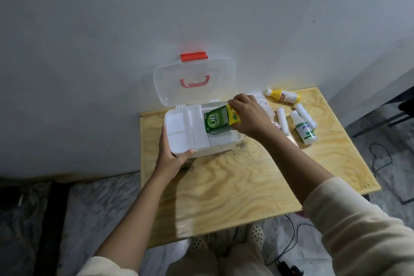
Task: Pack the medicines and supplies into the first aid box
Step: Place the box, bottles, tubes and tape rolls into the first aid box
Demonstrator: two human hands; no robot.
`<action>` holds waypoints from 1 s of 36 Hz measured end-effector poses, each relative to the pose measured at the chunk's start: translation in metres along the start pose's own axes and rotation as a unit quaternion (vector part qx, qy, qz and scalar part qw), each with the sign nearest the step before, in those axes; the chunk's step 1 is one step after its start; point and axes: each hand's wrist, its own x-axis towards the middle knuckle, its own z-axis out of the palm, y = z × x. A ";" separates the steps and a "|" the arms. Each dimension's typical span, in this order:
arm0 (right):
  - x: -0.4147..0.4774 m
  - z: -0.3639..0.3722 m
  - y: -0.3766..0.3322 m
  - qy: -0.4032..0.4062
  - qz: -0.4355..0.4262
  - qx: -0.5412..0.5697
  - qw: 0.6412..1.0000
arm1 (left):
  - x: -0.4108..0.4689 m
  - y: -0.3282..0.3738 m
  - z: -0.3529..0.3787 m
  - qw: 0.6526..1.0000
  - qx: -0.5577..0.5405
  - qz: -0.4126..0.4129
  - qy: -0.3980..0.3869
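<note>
A white first aid box (226, 144) stands open at the table's far left, its clear lid (195, 69) with a red latch and handle leaning on the wall. A white divided tray (179, 127) fills the box's left part. My right hand (248, 116) grips a green and yellow medicine carton (216, 121), tilted, its lower end inside the box's right compartment. My left hand (171, 152) clasps the box's front left corner. To the right lie a yellow bottle (283, 95), a white bottle with a green label (304, 127) and two white gauze rolls (281, 121).
The plywood table (235, 186) stands against a grey wall. A small clear packet (265, 105) lies behind my right hand. Black cables (380, 159) run on the floor to the right. My knees (226, 248) are below the table's near edge.
</note>
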 end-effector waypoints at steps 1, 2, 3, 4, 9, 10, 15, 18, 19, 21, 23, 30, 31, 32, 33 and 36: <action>0.003 0.002 -0.002 -0.013 -0.003 -0.003 1.000 | 0.000 0.000 0.000 1.000 -0.003 0.000 0.000; 0.006 0.005 -0.004 -0.027 -0.003 0.000 1.000 | 0.001 0.000 0.000 1.000 -0.006 0.001 -0.001; 0.008 0.007 -0.007 -0.039 -0.003 0.004 0.999 | 0.001 0.000 0.001 1.000 -0.007 0.003 0.000; 0.010 0.009 -0.009 -0.049 -0.003 0.006 0.999 | 0.001 0.000 0.001 1.000 -0.007 0.005 0.002; 0.018 0.031 -0.015 -0.095 -0.004 0.040 0.995 | 0.000 -0.003 -0.002 1.000 0.001 0.010 -0.001; 0.020 0.036 -0.015 -0.107 -0.004 0.048 0.993 | 0.000 -0.003 -0.003 1.000 0.002 0.011 -0.002; 0.025 0.049 -0.011 -0.123 0.015 0.069 0.990 | 0.001 -0.003 -0.004 1.000 0.009 0.005 -0.004; 0.028 0.053 -0.015 -0.113 0.022 0.072 0.991 | 0.002 -0.002 -0.002 1.000 0.014 0.002 -0.004; 0.029 0.055 -0.016 -0.110 0.026 0.072 0.991 | 0.002 -0.002 -0.003 1.000 0.014 -0.003 -0.007; 0.029 0.060 -0.019 -0.091 0.032 0.071 0.993 | 0.001 -0.001 -0.002 1.000 0.015 -0.008 -0.011; 0.029 0.067 -0.021 -0.074 0.037 0.077 0.994 | 0.001 -0.001 -0.002 1.000 0.017 -0.010 -0.011; 0.025 0.061 -0.015 -0.045 0.033 0.141 0.988 | 0.004 0.002 -0.002 0.999 0.028 -0.022 -0.010; 0.022 0.056 -0.012 -0.023 0.036 0.161 0.986 | 0.003 0.004 0.000 0.999 0.028 -0.026 -0.010; 0.020 0.051 -0.009 0.003 0.042 0.181 0.983 | 0.003 0.004 0.001 0.999 0.025 -0.030 -0.009; 0.017 0.045 -0.004 0.031 0.050 0.200 0.978 | 0.004 0.005 0.002 0.999 0.021 -0.032 -0.008; 0.007 0.032 0.016 0.117 0.081 0.249 0.958 | 0.004 0.005 0.003 0.999 0.019 -0.033 0.001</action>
